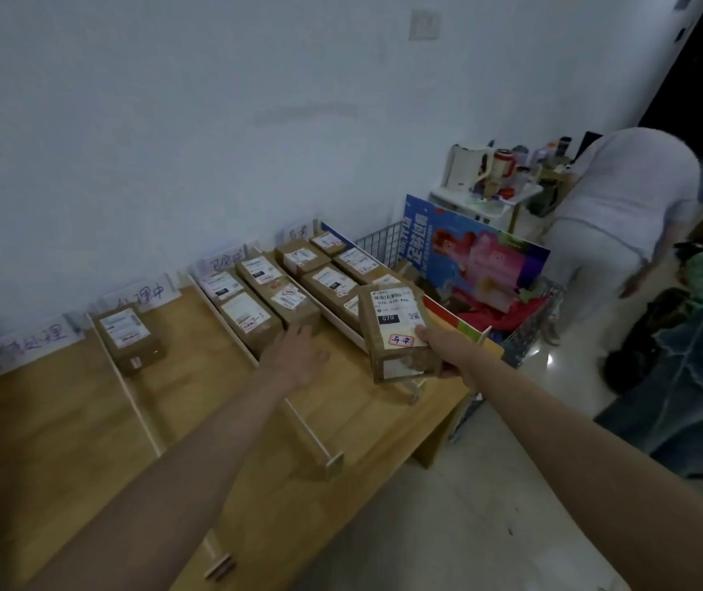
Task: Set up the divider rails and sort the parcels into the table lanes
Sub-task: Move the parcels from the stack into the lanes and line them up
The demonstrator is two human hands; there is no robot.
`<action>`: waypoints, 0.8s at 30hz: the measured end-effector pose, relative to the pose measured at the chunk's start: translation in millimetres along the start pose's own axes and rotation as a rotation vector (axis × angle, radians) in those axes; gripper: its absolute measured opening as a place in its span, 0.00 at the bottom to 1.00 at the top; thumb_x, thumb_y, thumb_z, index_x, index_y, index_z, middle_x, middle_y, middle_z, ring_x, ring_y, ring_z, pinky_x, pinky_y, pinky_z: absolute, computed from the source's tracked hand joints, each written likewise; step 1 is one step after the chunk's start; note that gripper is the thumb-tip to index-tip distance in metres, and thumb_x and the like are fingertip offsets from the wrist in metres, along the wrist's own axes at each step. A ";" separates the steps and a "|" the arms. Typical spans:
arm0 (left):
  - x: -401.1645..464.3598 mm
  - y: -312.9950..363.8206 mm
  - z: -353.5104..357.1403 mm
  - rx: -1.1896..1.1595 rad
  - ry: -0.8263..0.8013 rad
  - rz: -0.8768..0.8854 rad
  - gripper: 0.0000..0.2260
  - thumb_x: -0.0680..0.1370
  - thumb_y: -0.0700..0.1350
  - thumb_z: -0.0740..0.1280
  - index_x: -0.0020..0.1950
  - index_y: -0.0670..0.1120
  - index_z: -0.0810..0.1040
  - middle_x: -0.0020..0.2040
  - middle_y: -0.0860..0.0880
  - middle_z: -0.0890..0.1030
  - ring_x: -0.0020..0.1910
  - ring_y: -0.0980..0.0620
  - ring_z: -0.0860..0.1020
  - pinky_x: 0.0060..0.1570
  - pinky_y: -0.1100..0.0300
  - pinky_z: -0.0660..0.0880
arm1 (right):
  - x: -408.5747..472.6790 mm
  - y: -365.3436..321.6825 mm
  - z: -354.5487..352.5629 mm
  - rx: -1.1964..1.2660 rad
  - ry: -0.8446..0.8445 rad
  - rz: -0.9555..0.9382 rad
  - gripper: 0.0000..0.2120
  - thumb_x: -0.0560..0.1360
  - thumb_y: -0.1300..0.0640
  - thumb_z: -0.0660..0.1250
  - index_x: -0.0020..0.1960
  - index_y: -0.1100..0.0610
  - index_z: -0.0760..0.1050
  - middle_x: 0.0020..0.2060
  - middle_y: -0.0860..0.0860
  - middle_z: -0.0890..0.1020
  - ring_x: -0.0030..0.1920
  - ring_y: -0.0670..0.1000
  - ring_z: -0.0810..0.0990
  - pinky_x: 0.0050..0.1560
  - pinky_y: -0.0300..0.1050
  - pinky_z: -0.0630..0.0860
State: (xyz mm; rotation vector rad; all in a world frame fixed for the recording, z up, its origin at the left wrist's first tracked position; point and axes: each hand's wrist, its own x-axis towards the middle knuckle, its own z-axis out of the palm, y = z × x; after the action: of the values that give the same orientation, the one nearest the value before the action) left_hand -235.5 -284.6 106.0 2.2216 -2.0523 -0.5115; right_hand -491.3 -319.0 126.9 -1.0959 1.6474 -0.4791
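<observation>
Holding a labelled parcel (396,332) in my right hand (443,347) over the right lanes, label up so I can read its lane. My left hand (296,354), fingers loose and empty, reaches toward the middle-lane boxes (256,309) between divider rails (303,424).

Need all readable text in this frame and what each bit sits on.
"070": black patch on the label of the held parcel, gripped by the right hand.
"070-070 A80" (last part uncertain): same label, upper line.
Red-framed stamp on that parcel: handwritten, unreadable.
Lane signs at the wall: handwritten Chinese, blurred; not reliably readable.
Poster: large Chinese characters, too skewed to read.
Labels on the table parcels: too small.
</observation>
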 end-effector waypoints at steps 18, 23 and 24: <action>169.4 110.1 83.7 -0.034 -0.044 0.006 0.25 0.82 0.58 0.57 0.72 0.43 0.68 0.69 0.44 0.70 0.68 0.44 0.69 0.66 0.49 0.70 | 194.6 42.9 -125.5 -0.143 0.023 0.092 0.29 0.79 0.39 0.61 0.68 0.62 0.72 0.59 0.57 0.79 0.57 0.56 0.79 0.45 0.46 0.75; 214.9 126.6 100.8 -0.035 -0.081 -0.029 0.26 0.82 0.58 0.57 0.73 0.42 0.67 0.70 0.44 0.70 0.68 0.44 0.70 0.63 0.50 0.72 | 240.8 50.4 -141.1 -0.289 0.009 0.125 0.33 0.78 0.37 0.62 0.68 0.64 0.72 0.61 0.58 0.78 0.60 0.58 0.78 0.61 0.54 0.77; 221.7 128.4 103.8 -0.026 -0.088 -0.037 0.26 0.82 0.59 0.56 0.73 0.42 0.67 0.70 0.44 0.70 0.67 0.44 0.71 0.62 0.50 0.73 | 249.5 54.6 -144.0 -0.306 -0.002 0.122 0.36 0.76 0.35 0.62 0.68 0.64 0.72 0.61 0.58 0.77 0.60 0.58 0.77 0.62 0.56 0.76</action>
State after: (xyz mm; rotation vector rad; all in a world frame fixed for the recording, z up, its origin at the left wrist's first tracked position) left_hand -377.1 -497.5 1.3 2.2644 -2.0363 -0.6465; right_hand -652.0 -531.1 4.0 -1.2065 1.8133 -0.1483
